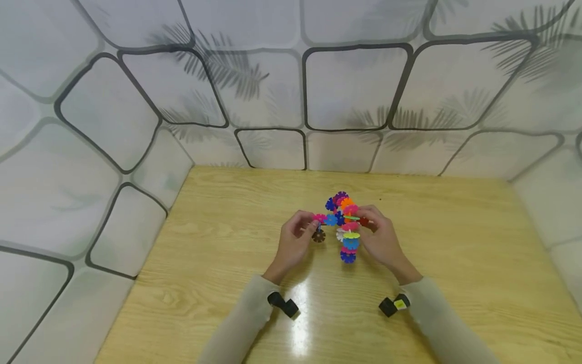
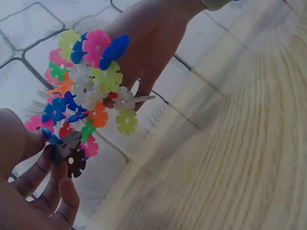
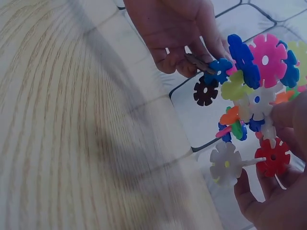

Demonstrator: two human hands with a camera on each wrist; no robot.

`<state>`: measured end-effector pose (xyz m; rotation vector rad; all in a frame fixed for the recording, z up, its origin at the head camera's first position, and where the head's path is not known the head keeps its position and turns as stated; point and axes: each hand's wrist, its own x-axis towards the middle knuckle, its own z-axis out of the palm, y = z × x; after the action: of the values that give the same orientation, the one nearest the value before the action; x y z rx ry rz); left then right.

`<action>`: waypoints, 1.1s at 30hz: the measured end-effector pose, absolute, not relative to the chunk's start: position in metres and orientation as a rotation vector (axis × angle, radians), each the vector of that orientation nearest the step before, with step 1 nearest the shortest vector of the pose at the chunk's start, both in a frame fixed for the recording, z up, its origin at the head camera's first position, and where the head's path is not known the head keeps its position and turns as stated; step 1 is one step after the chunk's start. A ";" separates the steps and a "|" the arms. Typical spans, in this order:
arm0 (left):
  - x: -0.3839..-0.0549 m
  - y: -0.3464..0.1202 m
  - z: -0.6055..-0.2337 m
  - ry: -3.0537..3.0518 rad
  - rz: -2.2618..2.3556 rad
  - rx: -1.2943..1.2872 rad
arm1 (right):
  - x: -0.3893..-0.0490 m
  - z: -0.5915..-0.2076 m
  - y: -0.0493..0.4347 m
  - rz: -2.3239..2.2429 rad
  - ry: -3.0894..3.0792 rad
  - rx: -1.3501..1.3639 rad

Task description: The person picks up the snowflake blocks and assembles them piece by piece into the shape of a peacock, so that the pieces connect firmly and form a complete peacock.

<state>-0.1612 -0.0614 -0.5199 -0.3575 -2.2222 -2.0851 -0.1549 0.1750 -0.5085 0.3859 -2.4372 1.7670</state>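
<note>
A figure built of interlocking snowflake discs (image 1: 350, 243) in many colours is held between both hands above the table. My left hand (image 1: 292, 246) pinches the end of its left branch, where a brown disc (image 1: 319, 236) hangs below a small blue one. Seen from the left wrist, thumb and fingers meet at the brown discs (image 2: 76, 163). My right hand (image 1: 384, 243) grips the opposite side of the figure. In the right wrist view its fingers are around a red disc (image 3: 273, 157), joined to a whitish disc (image 3: 225, 163). Part of the figure is hidden behind the right hand.
Below the hands lies a light wood-grain table (image 1: 204, 253). Pale walls (image 1: 354, 91) with a dark stone-outline and leaf pattern stand at its back and sides. Both wrists wear a black strap with a small camera (image 1: 290, 307).
</note>
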 end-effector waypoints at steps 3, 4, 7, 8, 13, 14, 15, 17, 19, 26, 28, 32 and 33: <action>-0.162 -0.062 -0.520 -2.220 -2.064 -0.369 | -0.155 -0.508 0.174 1.802 -2.420 0.362; -0.162 -0.062 -0.520 -2.221 -2.062 -0.363 | -0.154 -0.507 0.174 1.811 -2.413 0.350; -0.162 -0.062 -0.520 -2.225 -2.063 -0.352 | -0.154 -0.507 0.174 1.816 -2.411 0.325; -0.162 -0.063 -0.519 -2.227 -2.063 -0.352 | -0.154 -0.508 0.174 1.813 -2.414 0.316; -0.161 -0.063 -0.518 -2.271 -2.027 -0.393 | -0.155 -0.510 0.173 1.820 -2.429 0.295; -0.161 -0.063 -0.517 -2.281 -2.008 -0.401 | -0.155 -0.510 0.173 1.822 -2.428 0.289; -0.160 -0.063 -0.517 -2.293 -1.983 -0.408 | -0.155 -0.510 0.172 1.834 -2.422 0.283; -0.159 -0.063 -0.519 -2.305 -1.926 -0.415 | -0.155 -0.510 0.171 1.842 -2.415 0.273; -0.159 -0.062 -0.521 -2.297 -1.880 -0.434 | -0.154 -0.511 0.170 1.855 -2.402 0.269; -0.157 -0.055 -0.531 -2.218 -1.789 -0.521 | -0.151 -0.513 0.168 1.810 -2.367 0.287; -0.157 -0.054 -0.534 -2.212 -1.777 -0.514 | -0.151 -0.514 0.168 1.815 -2.347 0.308; -0.157 -0.055 -0.537 -2.224 -1.786 -0.484 | -0.152 -0.515 0.168 1.810 -2.334 0.372; -0.157 -0.056 -0.538 -2.238 -1.787 -0.480 | -0.153 -0.516 0.169 1.796 -2.339 0.391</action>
<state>-0.1575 -0.0558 -0.5381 -0.4804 -2.2377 -1.7868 -0.1534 0.1693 -0.5158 0.3906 -2.3395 1.7961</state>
